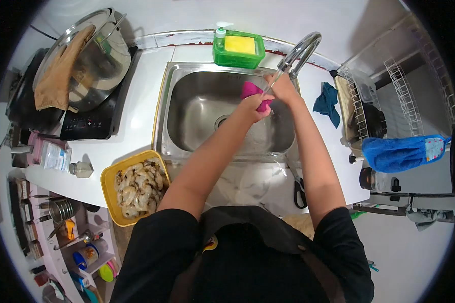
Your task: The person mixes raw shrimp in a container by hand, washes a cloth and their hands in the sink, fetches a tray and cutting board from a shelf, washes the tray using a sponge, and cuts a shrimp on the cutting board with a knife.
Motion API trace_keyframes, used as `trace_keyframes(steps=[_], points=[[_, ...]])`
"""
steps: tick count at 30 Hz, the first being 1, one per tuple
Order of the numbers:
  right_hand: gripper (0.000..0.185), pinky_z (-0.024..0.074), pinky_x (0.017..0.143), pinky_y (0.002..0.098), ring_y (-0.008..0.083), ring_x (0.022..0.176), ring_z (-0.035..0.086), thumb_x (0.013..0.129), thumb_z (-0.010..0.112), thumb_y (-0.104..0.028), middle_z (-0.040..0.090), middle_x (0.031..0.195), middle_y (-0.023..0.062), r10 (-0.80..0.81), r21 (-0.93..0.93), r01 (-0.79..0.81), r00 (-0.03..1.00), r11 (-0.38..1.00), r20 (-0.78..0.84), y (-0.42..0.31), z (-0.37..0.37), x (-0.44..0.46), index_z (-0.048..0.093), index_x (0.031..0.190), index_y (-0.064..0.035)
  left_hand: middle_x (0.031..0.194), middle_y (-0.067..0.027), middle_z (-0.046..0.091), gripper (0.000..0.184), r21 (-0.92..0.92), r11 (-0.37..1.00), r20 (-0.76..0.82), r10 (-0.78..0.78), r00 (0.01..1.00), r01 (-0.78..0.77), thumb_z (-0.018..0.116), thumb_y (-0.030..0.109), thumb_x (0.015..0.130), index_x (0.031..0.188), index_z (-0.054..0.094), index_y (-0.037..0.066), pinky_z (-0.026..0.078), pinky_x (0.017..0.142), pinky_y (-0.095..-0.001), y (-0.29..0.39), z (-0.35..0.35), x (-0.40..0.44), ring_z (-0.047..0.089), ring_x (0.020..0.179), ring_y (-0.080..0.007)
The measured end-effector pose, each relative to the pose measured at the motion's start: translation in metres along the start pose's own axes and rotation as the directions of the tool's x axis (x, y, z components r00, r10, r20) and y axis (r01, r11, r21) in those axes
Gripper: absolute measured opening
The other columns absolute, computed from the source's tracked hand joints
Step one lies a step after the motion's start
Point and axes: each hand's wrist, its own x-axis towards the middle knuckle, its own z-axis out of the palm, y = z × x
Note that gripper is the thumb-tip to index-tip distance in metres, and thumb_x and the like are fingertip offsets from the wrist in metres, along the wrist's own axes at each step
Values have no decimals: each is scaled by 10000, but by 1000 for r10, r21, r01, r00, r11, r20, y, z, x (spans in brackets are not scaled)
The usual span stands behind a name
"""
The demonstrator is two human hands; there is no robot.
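Over the right part of the steel sink [187, 101], my left hand [257, 107] is closed on a bright pink cloth [251, 91]. Water runs from the curved chrome faucet [302, 50] onto that hand and the cloth. My right hand [282, 87] is just beyond it, below the spout, near the sink's back right corner; its fingers are partly hidden, and whether it holds anything does not show. A green caddy [237, 59] with a yellow sponge [240, 44] and a pump bottle [221, 33] stands behind the sink.
A yellow tub [107, 188] of peeled shrimp [139, 189] sits at the front left. Black scissors [300, 194] lie near the front edge. A dark teal cloth [327, 103] lies right of the sink. Left are a black cooktop [88, 123] and a large pot [103, 70]; a wire rack [359, 108] stands right.
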Motion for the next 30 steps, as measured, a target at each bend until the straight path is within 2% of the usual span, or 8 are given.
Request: trace_keyframes(steps=[4,9,14,15,18,22,25,30], points=[[500,468,757,409,339,843,604,866,464,-447,623,950,206,175,348,-171,984,922,22,21,34,0,588,1124,-37,637,21,462,126,-81,997,94,-3,996,10,616,0,769,820,518,61,334,383,-163,6,-5,-8,419,480,-64],[627,358,985,424,296,1139,466,853,476,-471,474,1242,189,46,969,-245,969,10,244,35,96,-12,430,1280,-15,684,-35,510,117,-398,895,555,59,830,203,540,136,850,785,543,39,473,522,-218,11,-13,4,543,622,-115],[481,404,932,416,270,982,525,857,505,-328,541,1025,134,101,601,59,994,-797,37,-99,50,-60,420,1256,-73,784,-82,559,101,-520,852,445,209,871,62,544,117,820,774,548,27,513,812,-364,-15,57,-83,592,939,-234],[443,415,912,407,270,969,522,861,507,-286,533,1004,133,146,571,130,989,-810,-18,-108,42,-63,423,1237,-68,895,-119,578,79,-590,768,567,176,804,248,554,103,808,805,547,25,350,1027,-470,-16,52,-83,472,1174,-316],[385,435,863,375,259,945,518,859,525,-204,525,974,130,-21,551,59,990,-833,-137,-85,46,-57,429,1199,-52,893,-103,571,80,-605,796,332,283,900,-27,576,97,804,838,544,32,439,959,-406,-21,52,-83,525,1093,-276],[312,456,735,323,203,816,519,831,572,-105,523,859,80,-293,803,-211,955,-558,48,-12,49,-32,481,1120,-30,619,18,490,128,-265,838,641,-216,736,477,625,117,791,730,513,119,414,475,-172,5,15,-66,491,554,-56],[194,449,627,284,148,651,497,840,576,-79,490,708,14,-124,957,-289,951,-30,283,-26,21,-31,544,1028,-45,536,69,379,247,275,940,276,-279,920,202,677,194,751,668,448,155,302,350,-163,9,9,-63,366,417,-29],[163,416,529,234,83,519,457,834,634,-187,472,602,-21,101,926,-277,961,257,259,-57,14,-27,593,886,-38,539,18,482,193,763,641,56,64,996,-84,671,186,714,682,490,126,384,347,-269,8,-7,-41,474,422,-103]])
